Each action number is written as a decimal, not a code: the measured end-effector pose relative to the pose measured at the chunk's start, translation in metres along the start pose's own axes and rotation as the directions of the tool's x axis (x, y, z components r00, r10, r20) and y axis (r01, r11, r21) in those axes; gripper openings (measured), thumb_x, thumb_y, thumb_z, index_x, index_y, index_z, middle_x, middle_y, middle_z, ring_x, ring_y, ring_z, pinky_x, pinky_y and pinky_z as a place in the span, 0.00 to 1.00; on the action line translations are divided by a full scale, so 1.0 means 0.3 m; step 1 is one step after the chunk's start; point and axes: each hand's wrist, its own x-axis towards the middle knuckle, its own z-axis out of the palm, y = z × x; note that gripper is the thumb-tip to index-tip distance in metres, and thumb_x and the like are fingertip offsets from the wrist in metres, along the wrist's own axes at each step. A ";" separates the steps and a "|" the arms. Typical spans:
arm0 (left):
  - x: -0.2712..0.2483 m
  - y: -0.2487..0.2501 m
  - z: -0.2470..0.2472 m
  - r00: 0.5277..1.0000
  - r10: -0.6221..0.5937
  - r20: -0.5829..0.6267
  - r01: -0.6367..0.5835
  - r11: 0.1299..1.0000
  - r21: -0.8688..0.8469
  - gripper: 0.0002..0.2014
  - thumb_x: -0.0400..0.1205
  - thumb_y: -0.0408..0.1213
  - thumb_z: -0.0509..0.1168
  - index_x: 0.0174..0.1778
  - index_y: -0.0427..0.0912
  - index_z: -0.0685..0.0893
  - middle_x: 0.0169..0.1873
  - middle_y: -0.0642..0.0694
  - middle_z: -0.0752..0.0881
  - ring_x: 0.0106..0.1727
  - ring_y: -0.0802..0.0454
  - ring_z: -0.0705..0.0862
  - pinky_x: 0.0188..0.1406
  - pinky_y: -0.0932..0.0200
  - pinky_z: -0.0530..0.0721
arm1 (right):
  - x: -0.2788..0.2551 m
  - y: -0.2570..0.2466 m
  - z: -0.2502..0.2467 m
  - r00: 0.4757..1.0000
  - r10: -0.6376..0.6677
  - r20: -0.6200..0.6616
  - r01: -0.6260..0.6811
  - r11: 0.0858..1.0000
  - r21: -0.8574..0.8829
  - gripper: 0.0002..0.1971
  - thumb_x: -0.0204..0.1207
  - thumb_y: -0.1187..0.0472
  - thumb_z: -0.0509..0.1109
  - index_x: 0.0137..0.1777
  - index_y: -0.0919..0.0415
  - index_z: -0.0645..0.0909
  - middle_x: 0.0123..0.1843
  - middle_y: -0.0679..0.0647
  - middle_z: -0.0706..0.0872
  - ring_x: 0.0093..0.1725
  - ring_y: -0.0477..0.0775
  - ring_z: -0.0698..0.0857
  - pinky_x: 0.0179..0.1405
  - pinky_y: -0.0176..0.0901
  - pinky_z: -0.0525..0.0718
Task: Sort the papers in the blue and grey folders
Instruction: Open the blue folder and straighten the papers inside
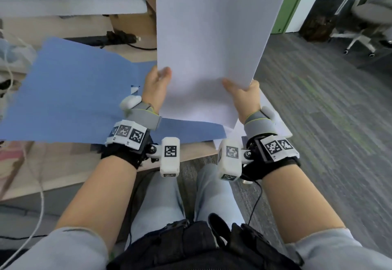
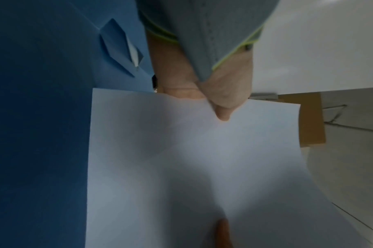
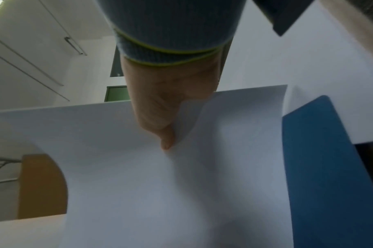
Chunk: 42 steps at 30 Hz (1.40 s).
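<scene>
The left hand [image 1: 157, 85] and right hand [image 1: 244, 95] each pinch a lower corner of the white papers [image 1: 212, 47], thumbs on top, holding them raised above the open blue folder [image 1: 70, 91] on the desk [image 1: 53, 163]. More sheets, perhaps, lie beneath.

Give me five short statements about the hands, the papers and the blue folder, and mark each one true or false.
1. Both hands hold the white papers. True: the left hand and the right hand each grip the near edge.
2. The papers lie flat on the desk. False: they are raised off it.
3. The blue folder lies open on the desk. True.
4. The blue folder sits to the right of the papers. False: it is to their left and under them.
5. An office chair stands on the carpet at far right. True.
</scene>
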 end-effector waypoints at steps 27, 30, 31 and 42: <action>0.066 -0.181 -0.253 0.977 -0.160 -0.143 0.212 0.617 0.758 0.23 0.72 0.45 0.70 0.64 0.50 0.78 0.69 0.46 0.72 0.71 0.41 0.66 0.67 0.50 0.67 | 0.243 0.202 0.211 0.906 0.422 0.027 -0.304 0.695 -0.651 0.19 0.71 0.56 0.74 0.53 0.70 0.77 0.49 0.57 0.78 0.48 0.55 0.79 0.49 0.42 0.77; 0.068 -0.186 -0.260 0.975 -0.175 -0.137 0.219 0.645 0.732 0.21 0.74 0.44 0.69 0.64 0.49 0.79 0.70 0.46 0.72 0.72 0.41 0.67 0.67 0.50 0.67 | 0.241 0.208 0.214 0.903 0.429 0.041 -0.317 0.727 -0.609 0.17 0.64 0.58 0.78 0.49 0.61 0.77 0.50 0.58 0.81 0.47 0.56 0.80 0.56 0.49 0.83; 0.067 -0.188 -0.262 0.975 -0.176 -0.138 0.221 0.655 0.723 0.21 0.74 0.43 0.69 0.64 0.49 0.79 0.70 0.46 0.72 0.72 0.41 0.67 0.67 0.50 0.67 | 0.242 0.210 0.216 0.903 0.428 0.043 -0.323 0.741 -0.588 0.18 0.63 0.59 0.78 0.50 0.60 0.77 0.50 0.58 0.82 0.47 0.57 0.81 0.57 0.51 0.84; 0.057 -0.207 -0.263 0.980 -0.170 -0.102 0.194 0.711 0.676 0.19 0.76 0.41 0.68 0.63 0.45 0.81 0.70 0.48 0.76 0.73 0.43 0.68 0.68 0.52 0.67 | 0.253 0.216 0.239 0.885 0.462 0.051 -0.336 0.712 -0.617 0.22 0.70 0.60 0.77 0.60 0.67 0.74 0.49 0.57 0.78 0.49 0.55 0.77 0.48 0.43 0.75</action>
